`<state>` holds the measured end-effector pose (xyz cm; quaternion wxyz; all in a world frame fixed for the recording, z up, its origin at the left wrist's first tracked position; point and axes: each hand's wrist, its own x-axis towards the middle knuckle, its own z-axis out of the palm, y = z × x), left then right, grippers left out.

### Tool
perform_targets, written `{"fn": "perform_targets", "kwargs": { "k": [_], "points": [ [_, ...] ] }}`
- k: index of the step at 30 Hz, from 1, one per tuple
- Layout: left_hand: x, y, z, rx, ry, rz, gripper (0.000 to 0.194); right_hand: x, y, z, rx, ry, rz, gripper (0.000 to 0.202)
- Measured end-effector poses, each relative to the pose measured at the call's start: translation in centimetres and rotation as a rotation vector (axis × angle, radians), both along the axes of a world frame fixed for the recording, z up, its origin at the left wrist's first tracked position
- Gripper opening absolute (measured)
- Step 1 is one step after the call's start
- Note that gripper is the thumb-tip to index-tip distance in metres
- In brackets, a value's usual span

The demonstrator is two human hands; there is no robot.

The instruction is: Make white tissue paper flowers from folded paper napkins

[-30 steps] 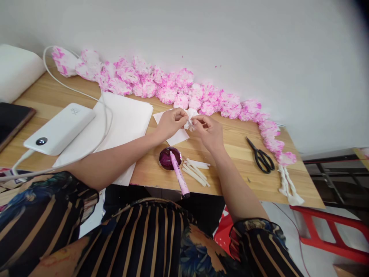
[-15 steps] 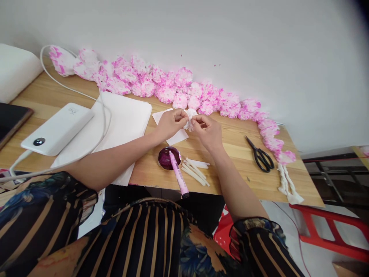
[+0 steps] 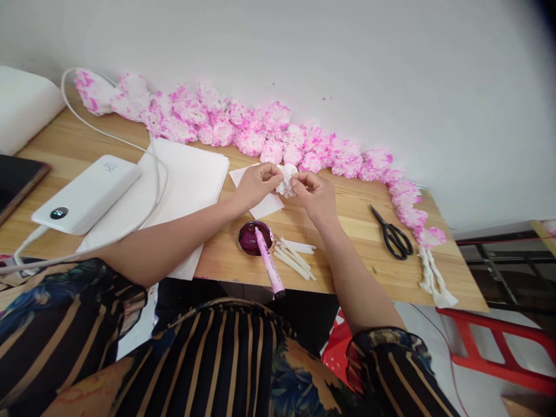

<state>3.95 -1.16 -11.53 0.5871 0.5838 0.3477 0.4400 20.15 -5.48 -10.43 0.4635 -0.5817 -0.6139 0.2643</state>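
Observation:
Between my two hands is a small white paper flower [image 3: 287,180] with ruffled petals. My left hand [image 3: 259,184] pinches its left edge between thumb and fingers, and my right hand [image 3: 316,195] pinches the right edge. Under and left of it lie white paper squares [image 3: 268,207] on the table. Nearer to me a pink marker [image 3: 268,260] rests across a small dish of dark purple liquid [image 3: 248,239]. Beside the dish lie several thin white sticks [image 3: 294,260].
Pink-and-white paper flowers [image 3: 249,142] line the wall in a long row. Black scissors [image 3: 393,236] lie to the right. On the left, a white power bank [image 3: 87,194] with a cable sits on stacked white paper [image 3: 186,179], near a dark phone [image 3: 19,182]. A red stool [image 3: 499,347] stands below.
The white flower looks slightly more spread between my fingers. My right hand has shifted a little to the right; otherwise the scene looks the same.

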Motion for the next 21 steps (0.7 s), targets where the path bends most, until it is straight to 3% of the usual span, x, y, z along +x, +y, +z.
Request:
{"fn": "perform_targets", "kwargs": {
  "k": [5, 10, 21],
  "points": [
    [-0.17, -0.33, 0.32, 0.04, 0.054, 0.003, 0.019, -0.17, -0.2, 0.18, 0.013, -0.058, 0.002, 0.014],
    [-0.06, -0.07, -0.01, 0.047, 0.09, 0.028, 0.005, -0.1, -0.27, 0.13, 0.002, -0.071, 0.01, 0.013],
    [0.15, 0.1, -0.17, -0.067, -0.005, 0.023, 0.002, 0.42, 0.29, -0.59, -0.016, -0.015, -0.024, 0.016]
  ]
}}
